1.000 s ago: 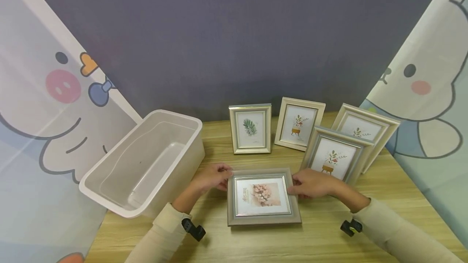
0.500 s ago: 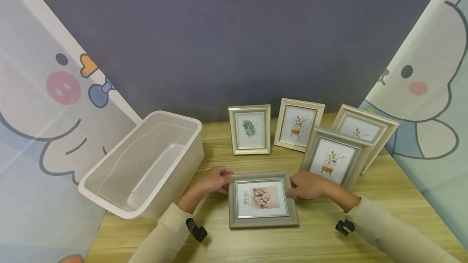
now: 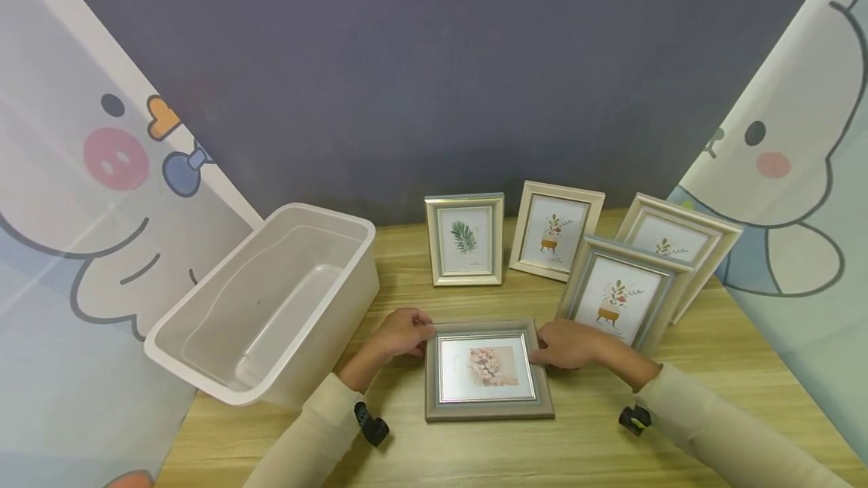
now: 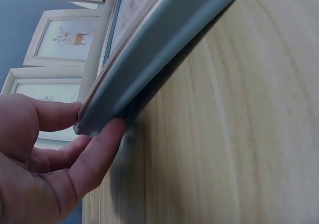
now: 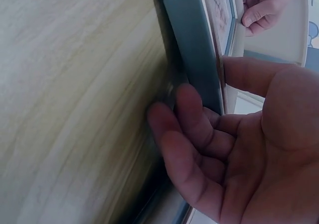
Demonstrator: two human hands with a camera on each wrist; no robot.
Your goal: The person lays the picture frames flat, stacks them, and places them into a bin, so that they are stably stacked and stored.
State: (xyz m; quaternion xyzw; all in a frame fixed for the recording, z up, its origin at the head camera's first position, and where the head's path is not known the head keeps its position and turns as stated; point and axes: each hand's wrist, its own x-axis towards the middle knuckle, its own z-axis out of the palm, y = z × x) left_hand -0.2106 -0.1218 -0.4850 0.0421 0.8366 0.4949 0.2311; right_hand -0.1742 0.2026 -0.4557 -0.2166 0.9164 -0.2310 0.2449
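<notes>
Looked like we were positioning the flower-picture frame (image 3: 487,371), left hand (image 3: 402,333) and right hand (image 3: 572,343) pinching opposite sides; next move probably called for even support

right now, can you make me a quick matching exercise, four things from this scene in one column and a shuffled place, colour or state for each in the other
Things
1. pink-flower frame
2. green-leaf frame
3. bin
4. tabletop

Descriptions
A. furthest left, deep and open-topped
B. yellowish, with a wood grain
C. held at two of its sides
D. standing on its short edge

Right pairs
1-C
2-D
3-A
4-B
</notes>
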